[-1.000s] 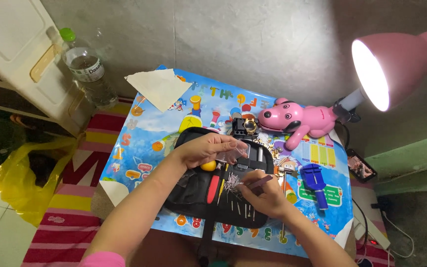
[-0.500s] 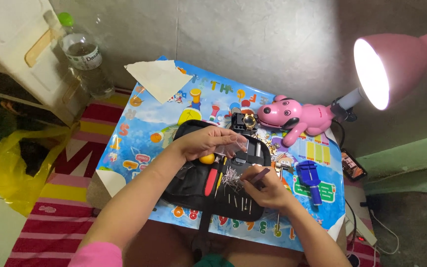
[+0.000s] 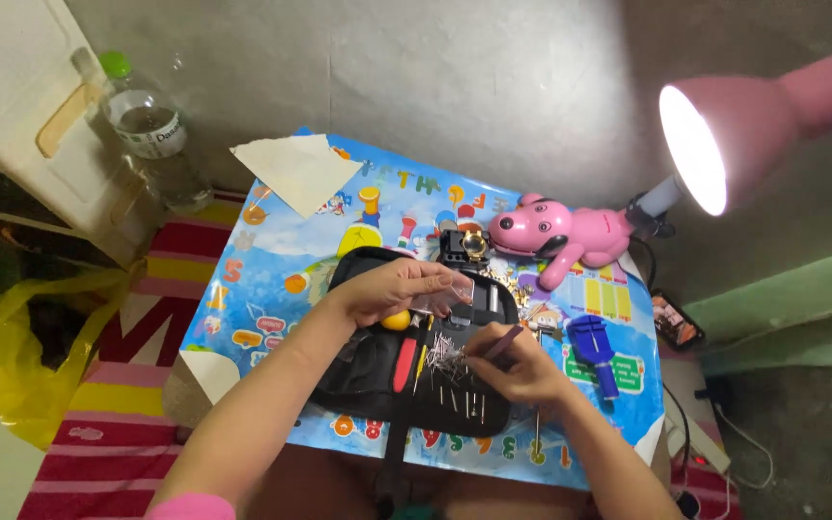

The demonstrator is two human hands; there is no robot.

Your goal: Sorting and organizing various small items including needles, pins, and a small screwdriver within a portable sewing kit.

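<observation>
Two hands (image 3: 392, 289) (image 3: 517, 364), one black tool case (image 3: 363, 371), one pink lamp (image 3: 724, 135)

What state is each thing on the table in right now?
Black tool case: unzipped, lying open flat.
Pink lamp: switched on.
Plastic bottle: upright, green cap on.
Small clear bag: pinched in the left hand.
Thin tool: held in the right hand.
Small metal pins: loose in the case.

Left hand (image 3: 392, 289) curled palm-down; right hand (image 3: 517, 364) pinching, fingers bent.
</observation>
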